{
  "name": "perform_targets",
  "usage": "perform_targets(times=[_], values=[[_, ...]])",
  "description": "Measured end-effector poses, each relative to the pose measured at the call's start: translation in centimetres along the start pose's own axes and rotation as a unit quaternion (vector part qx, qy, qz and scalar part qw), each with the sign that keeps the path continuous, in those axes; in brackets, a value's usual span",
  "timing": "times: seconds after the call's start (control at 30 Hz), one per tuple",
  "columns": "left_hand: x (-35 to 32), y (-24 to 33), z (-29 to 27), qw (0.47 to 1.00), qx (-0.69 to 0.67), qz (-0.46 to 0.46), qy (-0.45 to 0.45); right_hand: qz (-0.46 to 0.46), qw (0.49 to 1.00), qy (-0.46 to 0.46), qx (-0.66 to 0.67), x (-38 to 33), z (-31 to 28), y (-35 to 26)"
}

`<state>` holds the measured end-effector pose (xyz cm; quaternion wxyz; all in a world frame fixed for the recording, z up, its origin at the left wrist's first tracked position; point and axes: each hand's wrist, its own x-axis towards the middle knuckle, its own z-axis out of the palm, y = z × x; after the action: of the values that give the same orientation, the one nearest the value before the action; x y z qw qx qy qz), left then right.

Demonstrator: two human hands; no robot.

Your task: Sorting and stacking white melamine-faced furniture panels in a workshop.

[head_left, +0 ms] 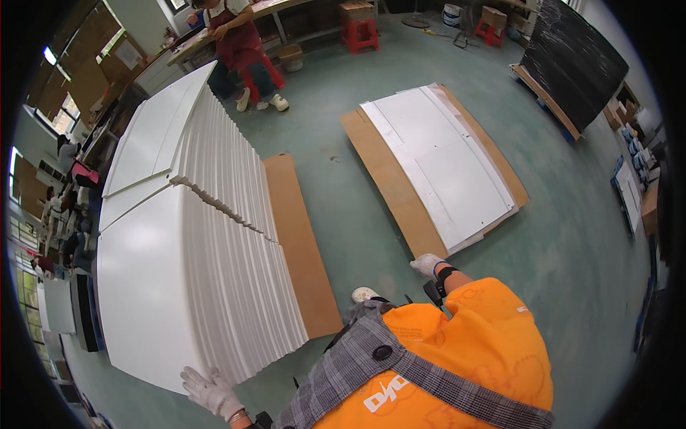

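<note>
A tall stack of white panels [193, 236] stands on a brown cardboard sheet [304, 250] on the green workshop floor [343, 164], its edges stepped like a fanned deck, most likely so that single panels can be caught by an edge. The person's gloved left hand [211, 392] lies open, fingers spread, on the stack's near corner, seemingly steadying it or feeling for the top sheet. The gloved right hand [429, 264] hangs loose and empty, touching nothing, near the closest corner of a second cardboard sheet [389, 179], where a few flat white panels [446, 161] lie, kept off the bare floor. Behind the stack, a seated person in a red apron [239, 43] works at a bench [189, 46]; a red stool [361, 32] stands beyond.
</note>
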<state>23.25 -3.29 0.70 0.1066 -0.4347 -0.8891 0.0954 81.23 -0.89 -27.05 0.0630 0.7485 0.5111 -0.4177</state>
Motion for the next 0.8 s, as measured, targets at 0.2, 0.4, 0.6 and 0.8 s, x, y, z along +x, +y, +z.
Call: perform_targets(times=[0.2,0.4,0.6,0.8], values=[[-0.2,0.1,-0.2,1.000,0.007,-0.001,0.005,-0.026,1.000,-0.009,-0.004,-1.3,1.1,0.0],[0.1,-0.3,0.3,0.999,-0.021,0.008,0.030,-0.021,0.999,-0.035,-0.006,-3.3,1.6,-1.3],[-0.3,-1.3,1.0,0.999,-0.015,0.003,0.046,-0.024,0.998,-0.055,-0.025,-4.5,0.7,-4.0],[0.0,-1.4,1.7,0.996,-0.061,0.025,0.062,0.019,0.994,-0.051,0.096,-1.6,2.0,-2.6]])
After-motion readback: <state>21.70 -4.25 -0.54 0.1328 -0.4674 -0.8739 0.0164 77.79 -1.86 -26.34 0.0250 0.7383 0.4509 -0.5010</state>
